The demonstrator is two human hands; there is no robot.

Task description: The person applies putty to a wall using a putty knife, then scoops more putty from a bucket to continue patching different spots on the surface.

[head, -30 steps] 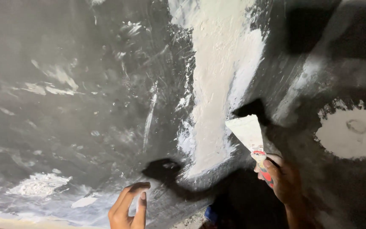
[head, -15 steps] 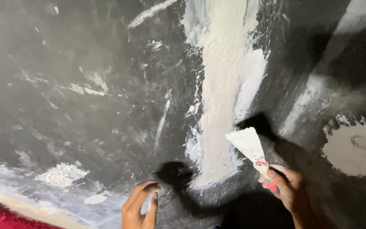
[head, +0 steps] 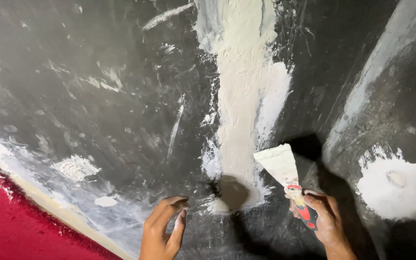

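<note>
My right hand [head: 326, 221] grips the red and black handle of a putty knife [head: 282, 166]; its wide blade is coated in white filler and rests against a dark grey surface [head: 97, 96], just right of a long vertical strip of white filler [head: 244, 96]. My left hand [head: 162, 231] is raised at the bottom centre with fingers curled and apart, holding nothing, its fingertips close to the dark surface below the strip's lower end.
A second white filler patch [head: 400, 185] lies at the right edge. A pale diagonal streak [head: 381, 86] runs up the right side. Small white patches [head: 75, 167] dot the lower left. A red surface [head: 20, 226] meets the dark one along a pale edge at bottom left.
The view has shifted, so the red surface now shows at lower left. Both hands sit slightly higher and nearer the filler strip; the knife stays in my right hand.
</note>
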